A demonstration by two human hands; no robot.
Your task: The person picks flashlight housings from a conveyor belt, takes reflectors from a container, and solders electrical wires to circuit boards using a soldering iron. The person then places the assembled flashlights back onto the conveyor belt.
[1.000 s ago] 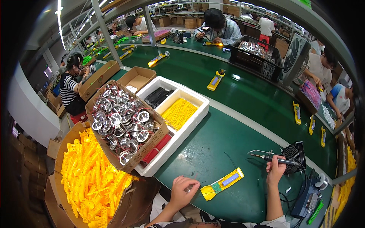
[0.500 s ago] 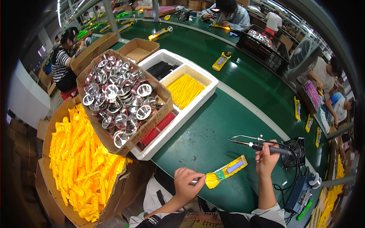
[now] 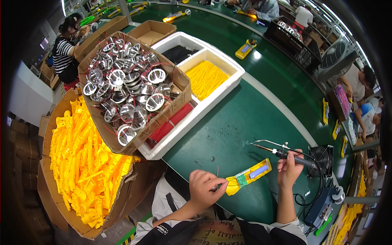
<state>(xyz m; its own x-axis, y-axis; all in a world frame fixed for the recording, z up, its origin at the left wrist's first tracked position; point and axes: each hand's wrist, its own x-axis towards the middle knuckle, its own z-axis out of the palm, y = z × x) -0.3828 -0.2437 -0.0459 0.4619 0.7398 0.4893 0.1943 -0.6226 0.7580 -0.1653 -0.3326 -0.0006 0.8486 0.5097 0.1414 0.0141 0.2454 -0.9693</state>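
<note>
My right hand (image 3: pixel 289 168) is wrapped around the dark handle of a soldering iron (image 3: pixel 300 158). A thin curved metal tube runs along the iron toward its tip, which points left above the table with a wisp of smoke near it. My left hand (image 3: pixel 206 187) pinches thin wires (image 3: pixel 232 179) at the near end of a yellow plastic housing (image 3: pixel 232 188). A short red wire stands up beside its fingers; something small and shiny in the grip is mostly hidden. The housing lies on the green table with a green circuit board (image 3: pixel 242 180) and a blue-violet battery cell (image 3: pixel 258 171) inside.
Left stand a carton of silvery reflector cups (image 3: pixel 175 112), a white foam box (image 3: pixel 222 93) of sorted wires and a large carton of yellow housings (image 3: pixel 92 171). Right are a small black fan (image 3: pixel 320 160) and a blue soldering station (image 3: pixel 322 210). A green conveyor (image 3: pixel 281 79) curves behind; people work beyond.
The whole view has shifted slightly. Both hands keep their holds, the soldering iron still raised; a wisp of smoke now shows more clearly at its tip.
</note>
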